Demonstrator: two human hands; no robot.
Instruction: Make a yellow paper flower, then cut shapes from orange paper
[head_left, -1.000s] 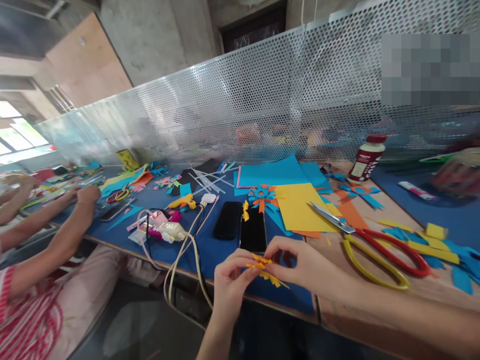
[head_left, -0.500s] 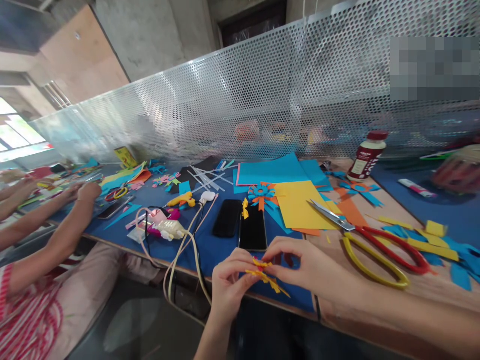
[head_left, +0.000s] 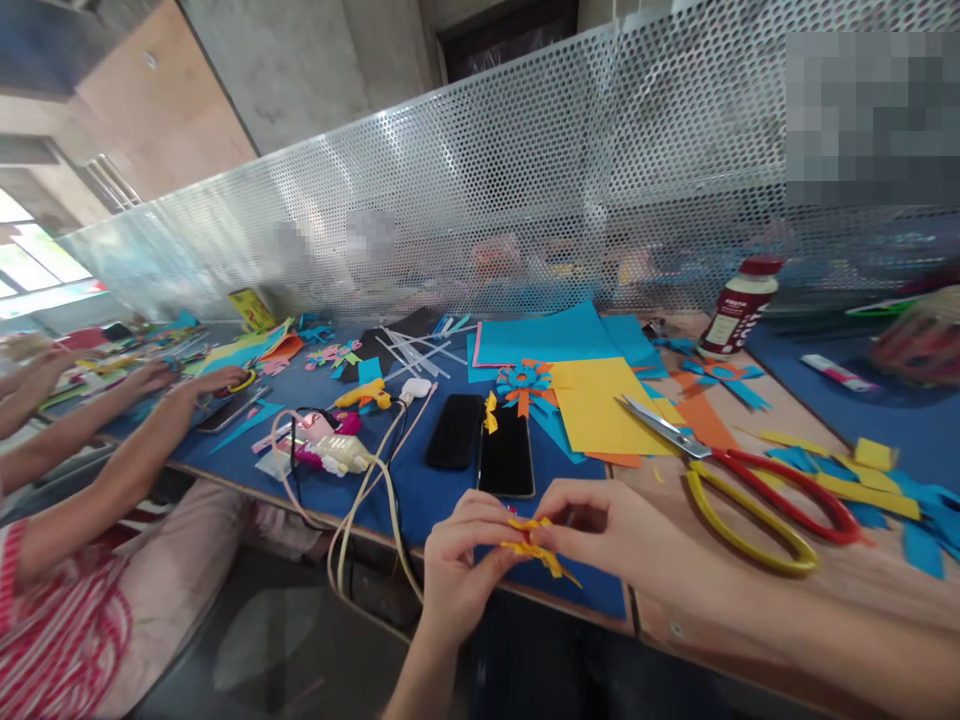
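Over the near edge of the table (head_left: 431, 492): frilled yellow paper piece (head_left: 553, 564) pinched between fingertips of left hand (head_left: 466, 550) and right hand (head_left: 592, 520). Too hard a squeeze could crease or tear its thin strips; a slip could drop it past the edge. Cable (head_left: 391, 495) looping over same edge, leftward: possible snag. Tabletop blue, bare wood rightward. Perforated metal screen (head_left: 465, 180) along far edge; concrete wall (head_left: 315, 80) behind.

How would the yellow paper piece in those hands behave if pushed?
The yellow paper piece probably bends easily, since it looks thin. Its narrow, jagged ends might tear. It's likely light, being smaller than the left hand.
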